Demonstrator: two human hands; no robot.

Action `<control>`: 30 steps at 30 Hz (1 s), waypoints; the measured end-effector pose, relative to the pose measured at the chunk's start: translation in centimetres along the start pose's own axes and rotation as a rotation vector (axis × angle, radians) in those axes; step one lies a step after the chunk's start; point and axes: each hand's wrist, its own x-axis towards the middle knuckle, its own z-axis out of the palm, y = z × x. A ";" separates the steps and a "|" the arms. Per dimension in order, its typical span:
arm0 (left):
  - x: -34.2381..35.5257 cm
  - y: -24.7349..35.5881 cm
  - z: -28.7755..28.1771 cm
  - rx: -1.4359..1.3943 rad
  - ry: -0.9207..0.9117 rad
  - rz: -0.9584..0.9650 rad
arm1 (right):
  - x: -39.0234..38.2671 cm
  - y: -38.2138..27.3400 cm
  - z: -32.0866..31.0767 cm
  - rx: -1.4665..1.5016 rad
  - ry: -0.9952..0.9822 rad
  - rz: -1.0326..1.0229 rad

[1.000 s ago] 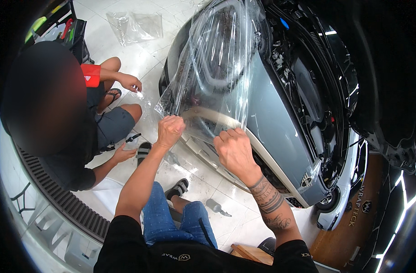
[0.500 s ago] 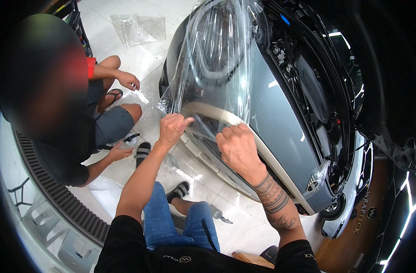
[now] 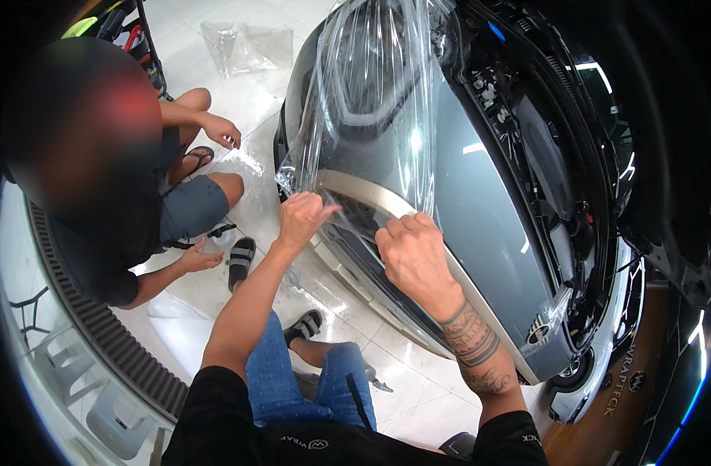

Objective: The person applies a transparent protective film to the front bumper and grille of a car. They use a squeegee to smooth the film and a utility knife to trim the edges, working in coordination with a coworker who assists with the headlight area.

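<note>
A sheet of clear plastic film point(image 3: 377, 147) is stretched in long wrinkles over the front corner of a grey car point(image 3: 480, 210). My left hand point(image 3: 303, 219) is closed on the film's near edge at the left, its thumb pointing right. Further right along that edge, my right hand point(image 3: 416, 252) is closed in a fist on the film, knuckles up. Between my hands the film hangs over a beige trim strip point(image 3: 363, 186) and the dark grille opening. The pinched edges are hidden inside my fingers.
A co-worker point(image 3: 99, 210) squats at the left, one hand near a clear spray bottle point(image 3: 220, 237). A loose clear sheet point(image 3: 243, 50) lies on the tiled floor. The engine bay point(image 3: 526, 132) is exposed at right. A dark floor grate point(image 3: 99, 311) curves along the left.
The view shifts slightly, while both my hands keep their hold on the film with little movement. The co-worker's lower hand shifts left and its fingers look looser by the spray bottle.
</note>
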 end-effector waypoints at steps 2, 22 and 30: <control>-0.1 0.2 0.5 -0.015 0.014 0.001 | -0.3 0.4 0.1 0.008 0.004 -0.002; -0.2 0.6 2.7 -0.179 -0.032 -0.027 | -2.0 4.0 1.4 0.238 0.052 -0.044; 0.0 1.0 3.1 -0.139 -0.052 -0.073 | -2.9 5.4 1.9 0.300 0.065 -0.116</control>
